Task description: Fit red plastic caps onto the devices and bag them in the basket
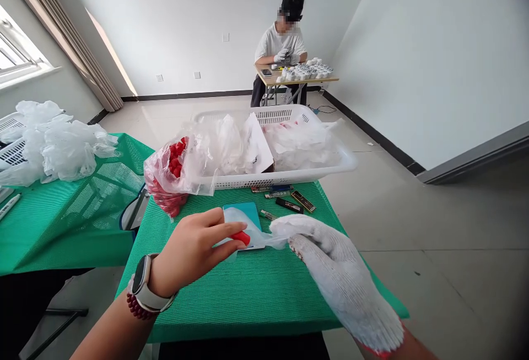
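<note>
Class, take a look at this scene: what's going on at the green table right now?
A person works at a green-covered table. The bare left hand pinches a small red piece against a small clear bag, while the gloved right hand holds the bag's other end. Behind them a white basket holds more plastic bags, with a bag of red pieces at its left corner. Another person sits at a far table.

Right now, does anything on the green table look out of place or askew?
The bag of red pieces sags off the left rear corner of the green table. The white basket juts past the right edge. Only the right hand is gloved, holding a small clear bag; the bare left hand pinches a red piece.
</note>
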`<state>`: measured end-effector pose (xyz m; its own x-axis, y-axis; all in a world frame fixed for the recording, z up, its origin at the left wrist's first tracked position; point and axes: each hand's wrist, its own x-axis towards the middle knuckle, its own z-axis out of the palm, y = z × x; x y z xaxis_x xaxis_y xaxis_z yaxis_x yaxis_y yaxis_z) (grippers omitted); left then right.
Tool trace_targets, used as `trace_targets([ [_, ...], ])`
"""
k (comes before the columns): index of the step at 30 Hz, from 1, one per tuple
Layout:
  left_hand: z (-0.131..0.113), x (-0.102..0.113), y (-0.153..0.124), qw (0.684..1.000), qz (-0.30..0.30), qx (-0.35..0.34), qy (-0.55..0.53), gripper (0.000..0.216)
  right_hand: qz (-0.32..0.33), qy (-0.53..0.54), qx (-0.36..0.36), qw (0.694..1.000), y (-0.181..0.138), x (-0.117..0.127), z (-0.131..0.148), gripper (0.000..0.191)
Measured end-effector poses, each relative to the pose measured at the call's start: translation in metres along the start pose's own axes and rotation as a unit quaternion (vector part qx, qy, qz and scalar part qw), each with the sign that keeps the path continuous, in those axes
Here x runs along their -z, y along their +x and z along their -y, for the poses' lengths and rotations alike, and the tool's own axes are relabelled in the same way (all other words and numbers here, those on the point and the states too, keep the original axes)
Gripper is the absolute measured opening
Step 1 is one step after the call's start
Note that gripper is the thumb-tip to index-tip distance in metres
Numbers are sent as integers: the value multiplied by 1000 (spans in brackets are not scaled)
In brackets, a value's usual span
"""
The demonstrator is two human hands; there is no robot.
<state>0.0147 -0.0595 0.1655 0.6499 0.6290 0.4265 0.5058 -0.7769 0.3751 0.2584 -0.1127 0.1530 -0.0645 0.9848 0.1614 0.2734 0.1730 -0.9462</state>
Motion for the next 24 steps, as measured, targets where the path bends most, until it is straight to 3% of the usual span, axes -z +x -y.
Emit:
trace_targets([
  [3, -1, 1, 1, 999, 5, 33, -10, 27, 8, 1, -8, 1000, 0, -3, -1, 23],
  [7, -5, 8, 4, 994, -37, 80, -71, 23, 6, -12, -5, 1000, 4, -7, -1, 23],
  [12, -14, 9, 14, 990, -36, 68, -120, 38, 58, -48, 32, 997, 13, -21, 5, 22],
  [15, -18, 5, 21, 991, -24, 52, -125, 17, 72, -88, 54, 992, 19, -29, 8, 24],
  [19, -18, 3, 25, 990, -15, 58, -130, 18, 63, -134, -24, 989, 20, -24, 7, 26],
  [22, -17, 2, 27, 989, -5, 63, -132, 17, 77, -171, -73, 980, 18, -16, 9, 56],
  [24, -19, -1, 28, 986, -9, 54, -156, 16, 121, -168, -79, 975, 19, -16, 11, 64],
])
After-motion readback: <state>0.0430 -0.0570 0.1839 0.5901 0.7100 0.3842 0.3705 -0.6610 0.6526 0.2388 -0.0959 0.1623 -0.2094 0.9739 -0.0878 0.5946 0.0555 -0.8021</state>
